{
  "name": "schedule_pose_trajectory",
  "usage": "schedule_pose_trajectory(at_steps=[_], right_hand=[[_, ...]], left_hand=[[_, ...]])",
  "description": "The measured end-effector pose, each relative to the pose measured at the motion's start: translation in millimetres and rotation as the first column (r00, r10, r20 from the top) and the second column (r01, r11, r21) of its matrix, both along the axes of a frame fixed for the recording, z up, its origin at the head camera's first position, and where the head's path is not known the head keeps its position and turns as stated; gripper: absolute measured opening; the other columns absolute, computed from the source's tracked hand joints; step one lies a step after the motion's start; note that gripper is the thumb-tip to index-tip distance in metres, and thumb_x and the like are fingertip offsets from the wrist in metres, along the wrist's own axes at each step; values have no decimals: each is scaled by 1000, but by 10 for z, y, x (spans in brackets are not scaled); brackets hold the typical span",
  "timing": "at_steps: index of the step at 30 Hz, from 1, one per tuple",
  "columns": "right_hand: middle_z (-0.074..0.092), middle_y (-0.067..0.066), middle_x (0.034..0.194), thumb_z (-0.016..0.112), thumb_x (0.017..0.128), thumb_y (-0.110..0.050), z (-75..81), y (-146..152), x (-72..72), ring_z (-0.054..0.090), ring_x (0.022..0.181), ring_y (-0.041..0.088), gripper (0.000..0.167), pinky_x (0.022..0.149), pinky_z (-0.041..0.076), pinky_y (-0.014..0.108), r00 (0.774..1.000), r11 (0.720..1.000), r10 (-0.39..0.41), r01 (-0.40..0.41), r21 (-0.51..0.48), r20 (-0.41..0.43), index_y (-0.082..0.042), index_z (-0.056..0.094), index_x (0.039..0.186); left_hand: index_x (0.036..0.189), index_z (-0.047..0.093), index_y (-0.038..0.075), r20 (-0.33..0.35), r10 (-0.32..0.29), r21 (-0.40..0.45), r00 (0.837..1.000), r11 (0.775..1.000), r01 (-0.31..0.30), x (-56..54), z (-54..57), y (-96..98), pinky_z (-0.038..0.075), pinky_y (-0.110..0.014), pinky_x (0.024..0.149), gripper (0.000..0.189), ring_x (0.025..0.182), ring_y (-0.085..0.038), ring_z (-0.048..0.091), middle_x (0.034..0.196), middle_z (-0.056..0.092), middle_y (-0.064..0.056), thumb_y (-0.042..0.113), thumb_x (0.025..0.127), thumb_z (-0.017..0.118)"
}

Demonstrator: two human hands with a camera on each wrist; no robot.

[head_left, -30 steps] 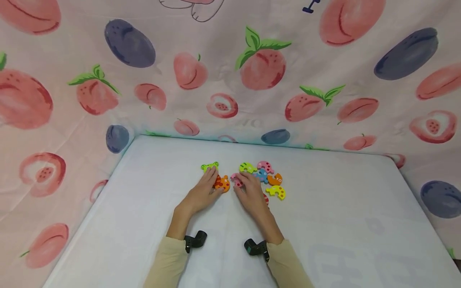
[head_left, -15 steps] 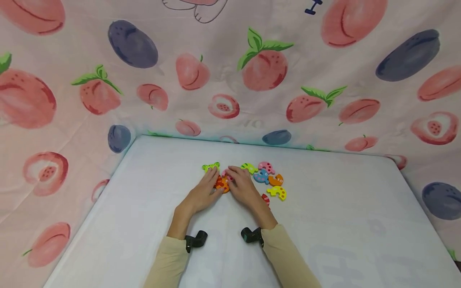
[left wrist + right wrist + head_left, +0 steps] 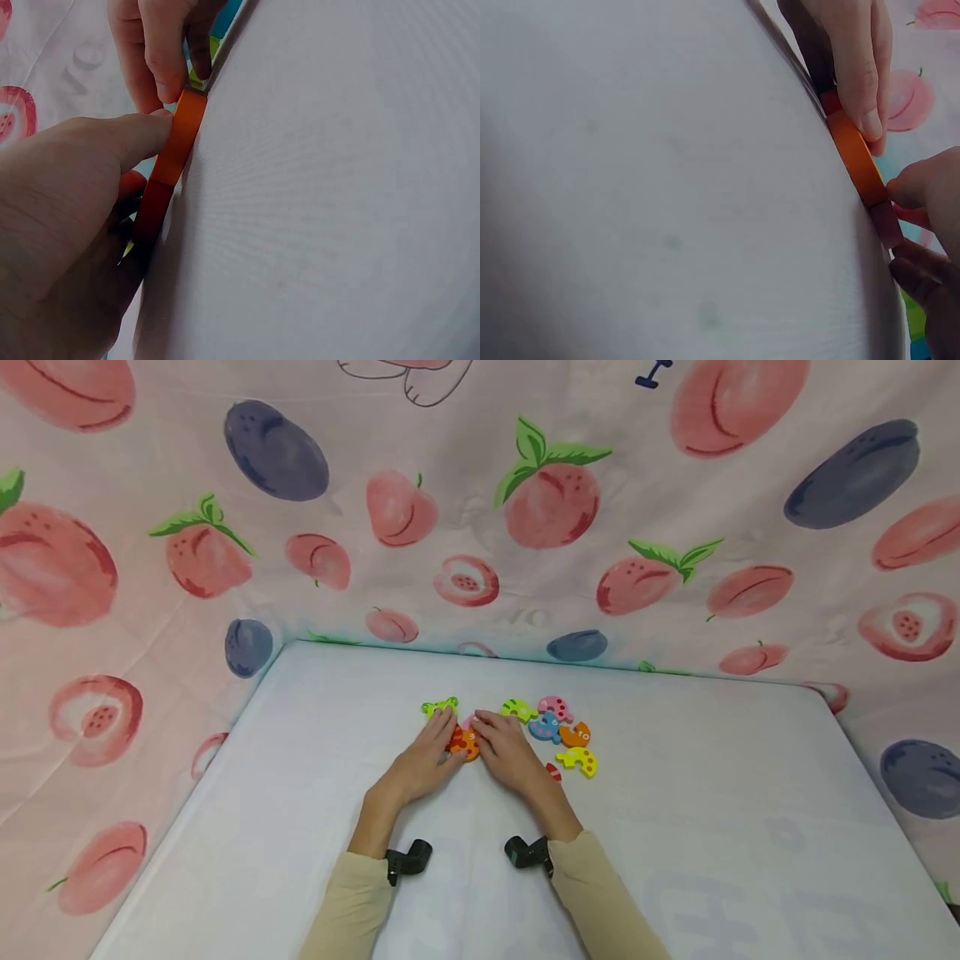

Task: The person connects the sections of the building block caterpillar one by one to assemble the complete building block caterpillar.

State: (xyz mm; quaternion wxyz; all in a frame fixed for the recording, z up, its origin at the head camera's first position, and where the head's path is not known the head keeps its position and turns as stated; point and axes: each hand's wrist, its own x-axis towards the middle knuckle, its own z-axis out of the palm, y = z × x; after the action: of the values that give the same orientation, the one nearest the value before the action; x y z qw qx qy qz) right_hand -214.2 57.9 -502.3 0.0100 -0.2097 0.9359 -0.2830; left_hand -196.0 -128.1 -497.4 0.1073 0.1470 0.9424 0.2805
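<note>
Flat animal-shaped puzzle pieces lie on a white table. My left hand (image 3: 420, 764) holds a spotted orange puzzle piece (image 3: 468, 746) and a red piece (image 3: 153, 210) beside it, thumb on the near edge. A lime-green piece (image 3: 439, 704) shows past its fingertips. Facing it, my right hand (image 3: 513, 752) pinches a small pink puzzle piece (image 3: 887, 223) against the orange one's right end. Both wrist views look along the table, so the pieces appear edge-on. Most of the pink and red pieces are hidden by the fingers.
Right of the hands lie more pieces: lime-green striped (image 3: 517, 710), pink (image 3: 555, 707), blue (image 3: 545, 727), orange numbered 10 (image 3: 575, 735) and yellow (image 3: 579, 761). A red striped piece (image 3: 553, 772) peeks out beside the right wrist. A fruit-print cloth (image 3: 465, 510) hangs behind the table.
My right hand has moved left with the pink puzzle piece, bringing it up against the orange one, and has stayed nearly still since. My left hand has kept its place.
</note>
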Motion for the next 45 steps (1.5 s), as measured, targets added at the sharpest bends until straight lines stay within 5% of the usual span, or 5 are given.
schedule_pose_trajectory(at_steps=[11,20,31,36,45], right_hand=[[51,6,144,59,95,-19,2,136,343,43,137,26,45,114,38,45,994,991,-110,109,-74,-12,-10,54,139],[54,8,140,70,88,-24,-55,499,652,47,131,27,55,110,42,44,971,972,-233,234,7,-62,-10,52,139],[56,9,139,74,85,-22,-105,560,672,47,132,28,57,108,44,47,951,940,-292,304,-152,97,-11,54,137],[56,10,139,73,86,-23,-106,575,679,47,132,28,56,109,43,47,950,935,-291,307,-177,114,-10,54,136],[57,9,138,72,87,-23,-134,591,672,48,131,28,53,108,44,47,950,935,-295,309,-173,104,-11,55,135]], left_hand=[[155,20,12,-5,25,-8,1000,1000,-25,-7,3,-3,21,-42,122,73,154,-16,4,165,8,3,48,98,48],[155,20,10,-13,35,2,999,999,-35,1,46,33,21,-43,122,72,154,-17,5,165,9,1,45,98,49],[153,28,15,-60,47,-75,997,996,-51,15,68,139,22,-43,122,63,153,-22,10,164,15,-5,37,98,49],[149,39,26,-130,15,-135,991,990,-32,33,49,188,21,-45,122,51,152,-29,14,163,20,-11,32,99,47],[148,42,21,-197,-7,-197,980,980,-32,63,12,296,23,-41,122,48,151,-27,21,161,26,-11,29,100,46]])
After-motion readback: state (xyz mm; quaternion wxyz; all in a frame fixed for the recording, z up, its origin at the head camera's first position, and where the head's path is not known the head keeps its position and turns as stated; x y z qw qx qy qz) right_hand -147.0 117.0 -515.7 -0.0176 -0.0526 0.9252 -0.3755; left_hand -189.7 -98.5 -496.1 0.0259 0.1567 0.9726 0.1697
